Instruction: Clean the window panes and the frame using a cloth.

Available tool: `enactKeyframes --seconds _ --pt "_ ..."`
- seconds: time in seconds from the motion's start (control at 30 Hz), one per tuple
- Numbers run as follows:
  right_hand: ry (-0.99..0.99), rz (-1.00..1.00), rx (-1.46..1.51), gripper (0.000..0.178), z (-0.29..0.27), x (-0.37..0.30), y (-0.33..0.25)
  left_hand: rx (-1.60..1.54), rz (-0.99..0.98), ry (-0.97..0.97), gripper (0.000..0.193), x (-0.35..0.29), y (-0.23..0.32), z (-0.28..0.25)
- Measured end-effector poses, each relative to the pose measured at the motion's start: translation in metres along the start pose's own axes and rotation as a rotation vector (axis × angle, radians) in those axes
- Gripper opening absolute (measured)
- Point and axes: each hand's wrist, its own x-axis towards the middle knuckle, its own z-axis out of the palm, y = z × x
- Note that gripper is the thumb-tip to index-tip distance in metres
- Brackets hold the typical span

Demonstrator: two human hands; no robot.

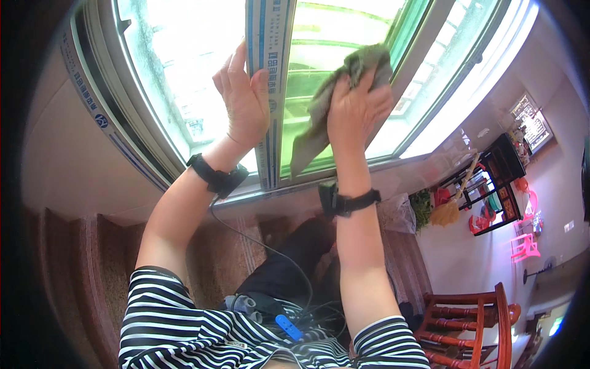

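Note:
My right hand [356, 117] presses a grey-brown cloth [319, 114] against the green-tinted window pane [307, 67]. Its fingers are bunched into the upper part of the cloth, and a loose corner hangs down to the left. My left hand [244, 101] grips the edge of the upright window frame [268, 92], which carries blue-and-white protective tape. The left thumb lies along the frame's side, while the fingers reach up beside it. Each wrist wears a black strap with a small device.
Below me brown stairs [98, 264] go down on the left. A red wooden banister [473, 320] stands at lower right. Along the right wall are a broom [452, 209], a plant [421, 208] and a pink chair [524, 247]. A dark cable [264, 246] runs from my left wrist to my waist.

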Motion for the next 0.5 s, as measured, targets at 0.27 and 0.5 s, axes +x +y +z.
enactKeyframes --seconds 0.27,0.5 --pt "-0.275 0.071 -0.056 0.062 0.013 -0.145 0.051 -0.001 -0.008 -0.006 0.051 0.002 0.0 -0.003" --pt "-0.681 0.269 0.072 0.057 0.007 -0.187 0.074 -0.014 0.008 -0.005 0.047 0.005 0.005 0.004"
